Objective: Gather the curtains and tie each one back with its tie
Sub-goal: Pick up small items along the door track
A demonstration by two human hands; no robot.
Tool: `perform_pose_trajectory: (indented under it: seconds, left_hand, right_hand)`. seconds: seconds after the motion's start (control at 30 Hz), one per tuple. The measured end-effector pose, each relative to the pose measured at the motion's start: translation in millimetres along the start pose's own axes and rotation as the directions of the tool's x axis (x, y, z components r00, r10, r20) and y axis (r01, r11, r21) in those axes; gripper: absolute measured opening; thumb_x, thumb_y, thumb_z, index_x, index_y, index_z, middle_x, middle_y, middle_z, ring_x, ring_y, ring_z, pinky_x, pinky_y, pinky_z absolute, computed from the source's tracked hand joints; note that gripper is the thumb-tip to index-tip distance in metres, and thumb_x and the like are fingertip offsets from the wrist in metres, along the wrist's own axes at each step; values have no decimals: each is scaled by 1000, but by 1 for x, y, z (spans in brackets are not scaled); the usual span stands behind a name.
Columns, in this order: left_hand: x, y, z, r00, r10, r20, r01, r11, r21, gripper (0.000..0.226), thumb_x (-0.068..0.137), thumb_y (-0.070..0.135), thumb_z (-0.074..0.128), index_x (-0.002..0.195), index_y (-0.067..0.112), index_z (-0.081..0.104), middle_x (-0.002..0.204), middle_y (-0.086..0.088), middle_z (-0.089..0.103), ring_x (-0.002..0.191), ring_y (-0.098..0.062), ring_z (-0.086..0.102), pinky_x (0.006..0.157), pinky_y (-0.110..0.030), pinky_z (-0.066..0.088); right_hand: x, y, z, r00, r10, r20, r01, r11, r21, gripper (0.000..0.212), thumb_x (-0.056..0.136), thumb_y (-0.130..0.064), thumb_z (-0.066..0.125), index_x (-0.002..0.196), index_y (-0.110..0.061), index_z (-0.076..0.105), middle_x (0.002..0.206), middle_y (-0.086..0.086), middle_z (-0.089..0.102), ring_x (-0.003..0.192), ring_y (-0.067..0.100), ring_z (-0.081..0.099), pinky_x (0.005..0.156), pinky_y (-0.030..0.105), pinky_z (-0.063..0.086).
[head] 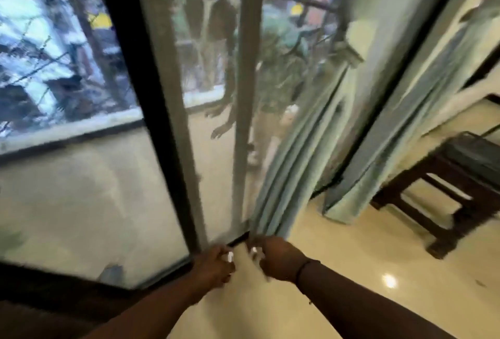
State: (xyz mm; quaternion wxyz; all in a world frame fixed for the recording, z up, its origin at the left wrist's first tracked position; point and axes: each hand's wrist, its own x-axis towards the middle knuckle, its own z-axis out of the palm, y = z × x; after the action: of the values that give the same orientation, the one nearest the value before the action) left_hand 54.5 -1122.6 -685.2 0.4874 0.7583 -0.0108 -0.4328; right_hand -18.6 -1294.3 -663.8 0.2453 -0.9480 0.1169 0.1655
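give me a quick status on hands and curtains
Left hand and right hand low by the door track, grips blurred. Near curtain gathered, tie at; far curtain hangs loose. Dark wooden table close beside it.

Looking like a home room: pale curtains (pixel 303 154) hanging by glass balcony door (pixel 151 95), dark wooden stool (pixel 457 184) standing on glossy tiles
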Motion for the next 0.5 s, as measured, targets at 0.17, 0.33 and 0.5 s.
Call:
perform_pose_trajectory:
  seconds: [0.17,0.33,0.5]
  left_hand:
    - [-4,50,130,983,54,177,-73,992,102,24,84,0,60,100,16,53,74,-9,56,46,-16,48,44,-18,36]
    - [-17,95,298,942,89,325,-172,956,238,27,82,5,66,102,20,55,77,-10,59,54,-18,53,51,-23,44]
    - [-29,110,465,873,85,480,-277,897,344,33,83,3,66,110,15,52,73,-12,58,53,-18,52,47,-23,40]
  right_hand:
    - [-88,100,-26,970,189,-150,-184,982,48,38,85,-16,48,123,-21,49,118,12,57,110,32,53,84,33,43]
    - [-184,228,-49,884,407,-231,-345,901,264,39,83,-15,51,122,-21,51,116,11,60,108,29,54,73,25,35]
    - [-293,361,-84,779,569,-262,-465,806,366,37,82,-12,54,119,-15,54,115,12,63,106,30,57,78,26,43]
